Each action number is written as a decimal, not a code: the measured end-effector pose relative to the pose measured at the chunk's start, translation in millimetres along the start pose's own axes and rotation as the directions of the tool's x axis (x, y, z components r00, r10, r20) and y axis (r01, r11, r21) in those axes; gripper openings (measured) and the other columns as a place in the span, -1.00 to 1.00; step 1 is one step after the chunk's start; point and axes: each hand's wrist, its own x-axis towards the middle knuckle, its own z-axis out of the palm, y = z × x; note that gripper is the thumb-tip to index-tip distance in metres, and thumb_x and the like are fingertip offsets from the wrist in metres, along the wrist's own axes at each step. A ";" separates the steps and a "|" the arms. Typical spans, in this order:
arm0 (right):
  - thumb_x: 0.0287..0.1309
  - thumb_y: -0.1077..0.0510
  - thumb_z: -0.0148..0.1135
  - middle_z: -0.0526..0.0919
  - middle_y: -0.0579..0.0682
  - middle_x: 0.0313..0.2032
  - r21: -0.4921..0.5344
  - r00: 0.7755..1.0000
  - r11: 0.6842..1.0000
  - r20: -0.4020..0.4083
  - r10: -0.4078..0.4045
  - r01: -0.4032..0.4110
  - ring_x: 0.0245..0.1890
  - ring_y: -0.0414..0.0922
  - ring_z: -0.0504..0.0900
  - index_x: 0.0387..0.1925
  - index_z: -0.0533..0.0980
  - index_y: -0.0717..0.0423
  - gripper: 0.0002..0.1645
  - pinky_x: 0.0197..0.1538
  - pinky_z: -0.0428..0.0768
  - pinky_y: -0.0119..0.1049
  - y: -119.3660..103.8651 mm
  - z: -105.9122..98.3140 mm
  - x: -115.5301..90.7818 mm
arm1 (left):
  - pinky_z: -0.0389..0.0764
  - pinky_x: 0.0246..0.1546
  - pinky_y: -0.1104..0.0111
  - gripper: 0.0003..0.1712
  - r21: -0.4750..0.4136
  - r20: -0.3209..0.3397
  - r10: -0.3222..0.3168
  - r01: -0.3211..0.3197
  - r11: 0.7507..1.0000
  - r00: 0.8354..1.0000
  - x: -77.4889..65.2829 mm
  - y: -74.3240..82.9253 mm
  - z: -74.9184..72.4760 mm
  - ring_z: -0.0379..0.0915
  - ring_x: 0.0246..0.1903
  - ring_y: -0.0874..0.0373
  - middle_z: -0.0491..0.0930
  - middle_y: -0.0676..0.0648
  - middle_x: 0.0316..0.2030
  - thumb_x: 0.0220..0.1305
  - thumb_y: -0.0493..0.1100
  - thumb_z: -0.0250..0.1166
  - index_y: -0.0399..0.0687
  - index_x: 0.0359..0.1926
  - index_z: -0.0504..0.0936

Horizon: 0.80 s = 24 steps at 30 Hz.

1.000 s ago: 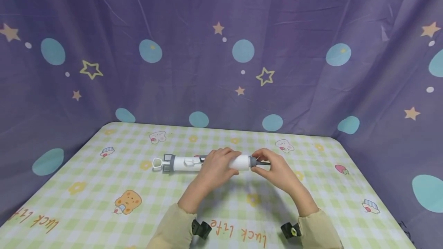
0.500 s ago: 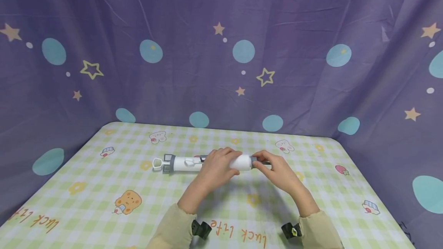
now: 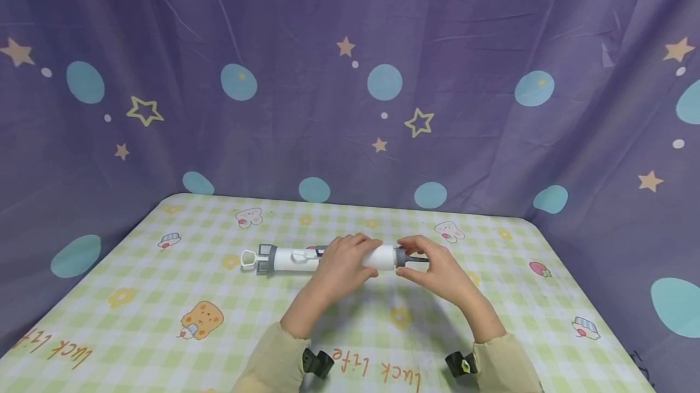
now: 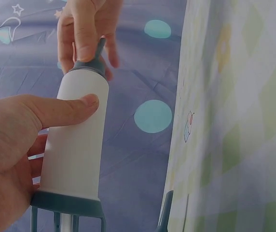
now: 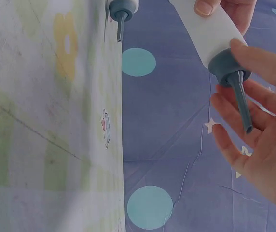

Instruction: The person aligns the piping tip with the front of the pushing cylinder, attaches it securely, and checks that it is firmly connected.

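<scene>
My left hand (image 3: 341, 262) holds a white syringe-like tube (image 4: 77, 140) around its body, thumb lying across the front. A slotted grey collar (image 4: 68, 205) sits at its rear end, and a grey cap with a thin tapered nozzle (image 5: 243, 104) at the other. My right hand (image 3: 437, 268) has thumb and fingertips at either side of that cap; its other fingers spread around it in the right wrist view. A second, matching white tube (image 3: 284, 259) lies on the table, with a white ring handle (image 3: 248, 259); my left hand hides part of it.
A green-and-white checked tablecloth (image 3: 158, 296) with printed cartoons covers the table. Behind it hangs a purple curtain (image 3: 306, 28) patterned with stars and blue ovals. Black wrist cameras sit at both cuffs.
Half a second ago my right fingers covered more of the nozzle, closer together; now they are spread wider around the cap. My left hand and the tube are nearly still.
</scene>
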 end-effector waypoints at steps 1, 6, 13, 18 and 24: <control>-0.06 -0.04 0.35 0.56 -0.19 -0.12 0.000 1.000 1.000 -0.007 -0.021 0.021 -0.10 -0.19 0.54 0.04 0.43 -0.06 -0.44 -0.10 0.53 -0.20 0.3 -0.3 0.1 | 0.46 -0.09 0.24 -0.43 -0.002 -0.003 0.002 -0.002 1.000 1.000 0.0 -0.1 0.2 0.50 -0.13 0.14 0.58 0.05 -0.11 -0.09 -0.03 0.43 0.07 0.03 0.55; -0.06 0.11 0.36 0.56 -0.20 -0.15 0.008 0.997 0.997 -0.027 -0.077 0.077 -0.10 -0.17 0.54 -0.04 0.47 -0.04 -0.53 -0.07 0.54 -0.17 1.7 -0.4 1.3 | 0.47 -0.10 0.24 -0.44 -0.003 -0.008 0.008 -0.008 1.000 1.000 -0.5 -0.3 0.4 0.51 -0.14 0.14 0.58 0.05 -0.12 -0.09 -0.03 0.43 0.06 0.02 0.55; 0.04 0.00 0.28 0.59 -0.21 -0.18 0.019 0.999 0.999 -0.027 -0.041 0.041 -0.10 -0.15 0.57 -0.05 0.47 -0.12 -0.61 -0.11 0.56 -0.15 1.7 -1.7 0.6 | 0.47 -0.10 0.24 -0.43 -0.008 -0.007 0.003 -0.003 1.000 1.000 -0.1 0.2 -0.5 0.51 -0.14 0.11 0.58 0.05 -0.11 -0.10 -0.03 0.44 0.07 0.03 0.55; 0.11 -0.09 0.17 0.60 -0.18 -0.17 0.030 1.000 1.000 -0.004 -0.005 0.005 -0.10 -0.15 0.58 -0.05 0.47 -0.15 -0.65 -0.12 0.56 -0.15 2.6 -1.1 0.3 | 0.47 -0.10 0.25 -0.43 0.000 -0.012 0.009 -0.009 1.000 1.000 -0.3 0.1 -0.9 0.51 -0.14 0.13 0.58 0.06 -0.12 -0.10 -0.02 0.43 0.08 0.02 0.55; 0.19 -0.13 0.06 0.61 -0.21 -0.21 0.033 0.999 0.999 0.016 0.029 -0.030 -0.16 -0.22 0.58 -0.08 0.47 -0.17 -0.70 -0.07 0.54 -0.12 2.2 -0.7 0.3 | 0.47 -0.10 0.25 -0.44 -0.001 -0.025 0.027 -0.027 1.000 0.999 -0.3 0.8 -0.9 0.51 -0.14 0.15 0.58 0.06 -0.12 -0.11 -0.03 0.44 0.07 0.02 0.55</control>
